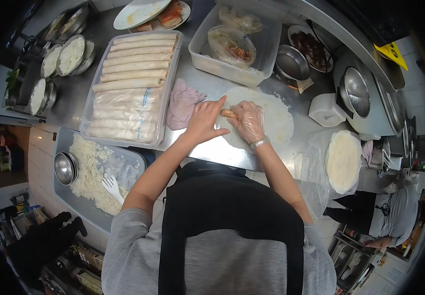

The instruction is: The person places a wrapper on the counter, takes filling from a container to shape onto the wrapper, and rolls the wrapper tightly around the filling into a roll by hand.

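Note:
A thin round wrapper sheet (pixel 277 118) lies flat on the steel counter. My right hand (pixel 250 122), in a clear plastic glove, is over it with the fingers closed around a small lump of brownish filling (pixel 229 113). Bare and with fingers spread, my left hand (pixel 205 120) rests at the sheet's left edge, its fingertips close to the filling. Beside it lies a crumpled pink cloth (pixel 184 102). Further left, a plastic tub (pixel 172 73) is filled with long pale rolls (pixel 136 65), some under a plastic sheet.
Behind the wrapper, a clear bin (pixel 227 71) contains bagged filling (pixel 232 46). A metal bowl (pixel 292 63) and a plate of dark food (pixel 311 48) stand nearby. Stacked wrappers (pixel 344 161) lie at right. Lower left is a rice tray (pixel 89 209). Other people (pixel 394 211) stand behind.

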Action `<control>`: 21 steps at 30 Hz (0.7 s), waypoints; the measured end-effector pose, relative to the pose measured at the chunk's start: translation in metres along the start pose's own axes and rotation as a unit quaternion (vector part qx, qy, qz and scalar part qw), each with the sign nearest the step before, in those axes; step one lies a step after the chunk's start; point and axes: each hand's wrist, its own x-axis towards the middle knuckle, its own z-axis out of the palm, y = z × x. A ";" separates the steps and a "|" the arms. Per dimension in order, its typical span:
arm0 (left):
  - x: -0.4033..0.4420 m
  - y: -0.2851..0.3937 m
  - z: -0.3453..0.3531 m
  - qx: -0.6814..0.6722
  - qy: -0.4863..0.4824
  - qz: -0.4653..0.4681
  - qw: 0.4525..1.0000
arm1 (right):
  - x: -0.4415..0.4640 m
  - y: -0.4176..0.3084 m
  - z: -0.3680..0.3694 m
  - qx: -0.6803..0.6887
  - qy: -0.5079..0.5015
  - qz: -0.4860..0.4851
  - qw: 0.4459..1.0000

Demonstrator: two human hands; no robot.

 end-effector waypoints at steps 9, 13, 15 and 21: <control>-0.002 -0.003 0.002 0.001 0.019 0.010 1.000 | -0.008 0.005 -0.004 0.047 -0.005 -0.011 0.999; -0.002 -0.002 -0.001 0.006 0.016 0.009 1.000 | -0.020 0.017 -0.001 -0.012 0.031 -0.022 0.999; -0.002 -0.001 0.001 0.008 0.012 0.009 1.000 | -0.029 0.024 -0.001 -0.004 0.040 -0.011 0.999; -0.002 -0.002 0.000 0.008 0.016 0.015 1.000 | -0.033 0.027 -0.004 0.004 0.056 -0.027 0.998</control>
